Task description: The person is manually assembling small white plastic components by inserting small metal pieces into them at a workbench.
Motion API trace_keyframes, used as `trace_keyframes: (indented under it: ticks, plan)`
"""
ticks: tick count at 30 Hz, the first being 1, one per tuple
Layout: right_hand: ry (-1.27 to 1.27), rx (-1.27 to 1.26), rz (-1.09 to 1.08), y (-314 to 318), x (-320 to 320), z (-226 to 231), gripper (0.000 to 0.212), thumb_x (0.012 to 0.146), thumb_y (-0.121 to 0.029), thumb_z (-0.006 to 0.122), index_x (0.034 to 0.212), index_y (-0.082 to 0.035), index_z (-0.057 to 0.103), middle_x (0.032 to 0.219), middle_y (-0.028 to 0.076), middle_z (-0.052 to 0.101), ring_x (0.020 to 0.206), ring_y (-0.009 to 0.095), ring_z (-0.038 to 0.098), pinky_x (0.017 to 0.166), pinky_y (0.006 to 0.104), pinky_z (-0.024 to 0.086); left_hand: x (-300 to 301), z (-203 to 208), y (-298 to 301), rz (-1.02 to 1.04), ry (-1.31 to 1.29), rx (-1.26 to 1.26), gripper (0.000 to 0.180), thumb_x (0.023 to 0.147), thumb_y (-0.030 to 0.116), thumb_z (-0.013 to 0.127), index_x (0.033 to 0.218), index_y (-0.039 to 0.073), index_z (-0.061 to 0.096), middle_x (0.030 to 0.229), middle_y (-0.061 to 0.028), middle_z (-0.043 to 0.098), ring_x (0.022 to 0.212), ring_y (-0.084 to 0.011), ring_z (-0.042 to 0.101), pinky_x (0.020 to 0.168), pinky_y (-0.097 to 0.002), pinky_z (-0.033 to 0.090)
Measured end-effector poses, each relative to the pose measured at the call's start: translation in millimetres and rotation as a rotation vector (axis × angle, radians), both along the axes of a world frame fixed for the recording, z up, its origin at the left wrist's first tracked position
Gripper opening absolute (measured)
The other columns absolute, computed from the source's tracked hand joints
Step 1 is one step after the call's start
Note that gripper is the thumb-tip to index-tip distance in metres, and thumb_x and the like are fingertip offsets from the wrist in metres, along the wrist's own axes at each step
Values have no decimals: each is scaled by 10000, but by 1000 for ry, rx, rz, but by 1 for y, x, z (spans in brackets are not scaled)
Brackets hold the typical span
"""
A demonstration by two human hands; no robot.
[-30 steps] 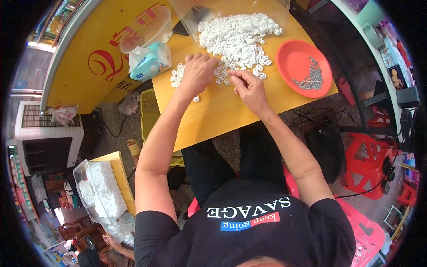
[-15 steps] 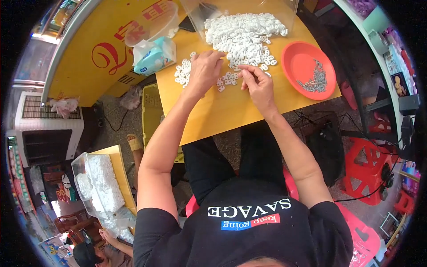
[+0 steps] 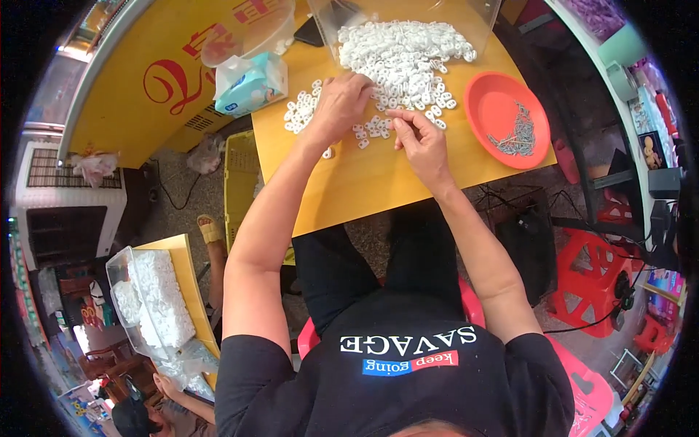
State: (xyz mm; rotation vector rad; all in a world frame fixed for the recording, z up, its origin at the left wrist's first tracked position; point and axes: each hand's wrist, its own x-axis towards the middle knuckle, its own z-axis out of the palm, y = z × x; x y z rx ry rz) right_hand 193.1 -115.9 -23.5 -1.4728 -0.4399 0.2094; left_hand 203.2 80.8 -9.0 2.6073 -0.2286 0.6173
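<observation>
Small white oval plastic pieces with two holes [image 3: 404, 45] lie heaped at the far side of the yellow table. My left hand [image 3: 341, 108] is over the table between that heap and a smaller group of the same pieces [image 3: 300, 113]. Its fingers are curled downward and their tips are hidden. One single white piece [image 3: 328, 153] lies beside my left wrist. My right hand [image 3: 422, 149] is closed, thumb and forefinger in a pinch, just right of a few loose pieces [image 3: 377, 127]. Whatever it pinches is too small to name.
A red-orange plate [image 3: 488, 109] with thin metal pins [image 3: 521, 135] stands at the right. A tissue pack [image 3: 251, 84], a clear tub [image 3: 244, 44] and a dark flat object [image 3: 309, 33] are at the far left. Another person's hand [image 3: 169, 386] is near a clear bin [image 3: 120, 266] at lower left.
The view has shifted slightly. My left fingers have curled in more, and the single piece by my left wrist shows more clearly. My right hand keeps its pinch in nearly the same place.
</observation>
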Motion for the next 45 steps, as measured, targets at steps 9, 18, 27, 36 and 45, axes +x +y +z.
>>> trace_keyframes:
  ticks: [9,18,27,36,45]
  plan:
    - [-12,-18,3,0,1,-2,195,949,-82,575,1099,4,665,830,20,654,628,47,556,572,200,474,-11,6,17,161,-34,206,120,855,188,650,892,76,670,853,-82,637,892,-292,583,799,-411,422]
    - [23,28,6,0,0,2,205,958,-83,560,1118,7,654,837,15,649,627,42,542,565,197,461,-22,1,0,37,-110,271,234,786,71,594,1002,87,681,890,-71,613,911,-269,564,812,-400,403]
    - [71,57,-4,-2,-1,0,218,979,-95,546,1137,28,632,879,26,635,651,49,534,608,194,455,-27,4,-16,37,-48,146,238,767,6,566,974,76,661,926,-100,602,938,-291,555,803,-402,417]
    - [-19,228,-127,-10,-9,7,201,979,-81,541,1129,11,637,863,33,632,655,56,546,606,201,473,-96,-1,-40,0,-84,-329,306,867,-64,533,1168,-27,572,1177,-204,581,1098,-363,562,931,-406,461]
    - [-357,-223,-132,-53,-30,7,165,929,0,576,1072,-2,658,857,49,618,664,81,560,581,210,456,-67,-5,-51,70,-149,-98,260,849,47,578,1100,-16,608,1095,-187,597,1048,-347,552,904,-431,450]
